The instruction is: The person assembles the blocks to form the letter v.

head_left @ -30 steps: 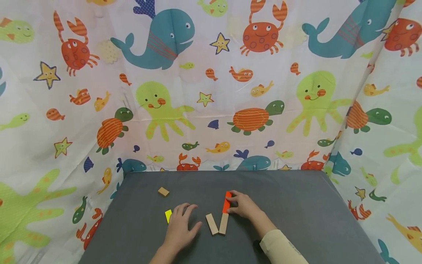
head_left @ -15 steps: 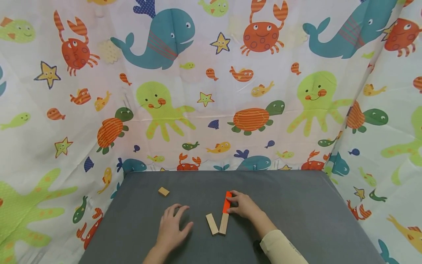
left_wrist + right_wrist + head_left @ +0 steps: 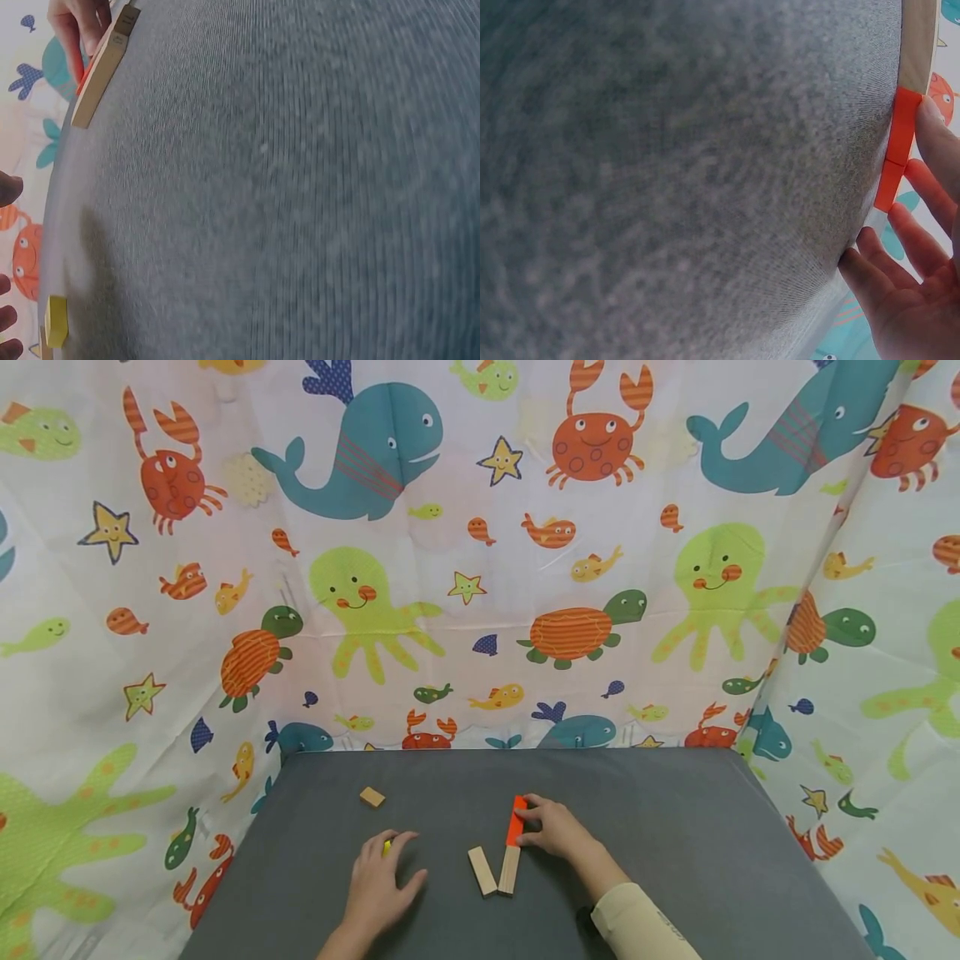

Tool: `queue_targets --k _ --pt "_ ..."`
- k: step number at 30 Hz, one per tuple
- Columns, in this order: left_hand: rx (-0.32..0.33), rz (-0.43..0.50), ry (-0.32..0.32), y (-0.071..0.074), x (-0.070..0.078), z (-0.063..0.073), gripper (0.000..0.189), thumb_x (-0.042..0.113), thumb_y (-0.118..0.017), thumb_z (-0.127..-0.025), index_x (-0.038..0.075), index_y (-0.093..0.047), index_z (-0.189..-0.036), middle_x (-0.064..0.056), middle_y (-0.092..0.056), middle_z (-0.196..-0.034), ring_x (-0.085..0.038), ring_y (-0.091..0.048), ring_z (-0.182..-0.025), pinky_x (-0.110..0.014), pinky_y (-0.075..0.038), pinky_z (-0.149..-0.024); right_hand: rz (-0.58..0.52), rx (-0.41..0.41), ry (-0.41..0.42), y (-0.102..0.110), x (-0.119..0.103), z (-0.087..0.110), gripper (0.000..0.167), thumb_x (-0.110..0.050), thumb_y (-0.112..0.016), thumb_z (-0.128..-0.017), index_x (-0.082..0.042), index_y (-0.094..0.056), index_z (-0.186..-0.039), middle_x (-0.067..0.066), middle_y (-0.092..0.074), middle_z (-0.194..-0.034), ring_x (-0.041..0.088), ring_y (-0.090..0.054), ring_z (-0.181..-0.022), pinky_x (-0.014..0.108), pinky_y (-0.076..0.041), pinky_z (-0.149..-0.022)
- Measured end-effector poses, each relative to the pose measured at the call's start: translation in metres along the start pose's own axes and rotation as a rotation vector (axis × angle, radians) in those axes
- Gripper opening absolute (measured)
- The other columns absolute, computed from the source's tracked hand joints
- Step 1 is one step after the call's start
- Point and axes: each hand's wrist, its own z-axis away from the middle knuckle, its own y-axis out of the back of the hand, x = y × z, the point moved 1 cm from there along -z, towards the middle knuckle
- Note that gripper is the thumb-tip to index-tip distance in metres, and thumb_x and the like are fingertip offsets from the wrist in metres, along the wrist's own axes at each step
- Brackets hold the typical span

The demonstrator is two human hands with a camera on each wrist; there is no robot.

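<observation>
Left hand: empty, loose, near the yellow block.
Right hand: touching the orange blocks; can't tell whether gripping.
Wooden blocks: angled like a V.

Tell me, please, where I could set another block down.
Bare grey cloth lies right of the right hand and left of the left hand. Crowded: between the hands, where orange oblong blocks meet pale wooden blocks.
</observation>
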Motion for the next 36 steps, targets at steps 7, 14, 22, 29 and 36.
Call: queue_targets --k 7,14,22,29,36 --pt "-0.010 -0.007 0.050 0.003 -0.012 0.002 0.061 0.045 -0.077 -0.087 0.032 -0.055 -0.143 -0.008 -0.049 -0.139 -0.038 -0.043 -0.133 -0.067 -0.040 -0.099 0.003 -0.003 -0.006 0.000 0.000 0.001 0.058 -0.034 -0.082 -0.084 -0.017 -0.066 -0.137 0.015 -0.045 -0.155 0.048 -0.044 -0.138 0.063 -0.038 -0.110" --pt "-0.042 0.007 0.118 0.001 -0.025 0.004 0.066 0.045 -0.076 -0.087 0.030 -0.051 -0.147 -0.012 -0.043 -0.146 -0.041 -0.039 -0.135 -0.068 -0.038 -0.100 -0.005 0.002 0.010 0.001 -0.001 0.001 0.058 -0.033 -0.083 -0.084 -0.015 -0.065 -0.137 0.016 -0.045 -0.155 0.047 -0.045 -0.138 0.063 -0.038 -0.110" --pt "-0.065 0.000 0.208 -0.002 -0.037 0.003 0.066 0.034 -0.073 -0.085 0.023 -0.052 -0.147 -0.015 -0.043 -0.147 -0.044 -0.037 -0.136 -0.070 -0.036 -0.102 -0.013 -0.001 0.000 0.001 -0.003 0.004 0.059 -0.033 -0.082 -0.084 -0.015 -0.065 -0.137 0.016 -0.045 -0.155 0.049 -0.043 -0.138 0.066 -0.036 -0.110" --pt "-0.105 0.095 0.216 -0.006 -0.044 0.000 0.067 0.020 -0.069 -0.081 0.015 -0.053 -0.146 -0.015 -0.046 -0.144 -0.040 -0.042 -0.133 -0.068 -0.038 -0.102 -0.023 0.009 0.005 0.000 -0.004 0.005 0.058 -0.031 -0.083 -0.084 -0.013 -0.065 -0.137 0.016 -0.046 -0.154 0.049 -0.043 -0.138 0.066 -0.037 -0.110" --pt "-0.120 0.125 0.164 -0.009 -0.045 -0.001 0.064 0.012 -0.071 -0.081 0.009 -0.057 -0.143 -0.014 -0.049 -0.143 -0.037 -0.047 -0.130 -0.062 -0.044 -0.102 -0.011 0.005 -0.006 -0.002 -0.002 0.003 0.059 -0.032 -0.083 -0.083 -0.015 -0.065 -0.137 0.015 -0.046 -0.155 0.048 -0.044 -0.138 0.064 -0.038 -0.110"
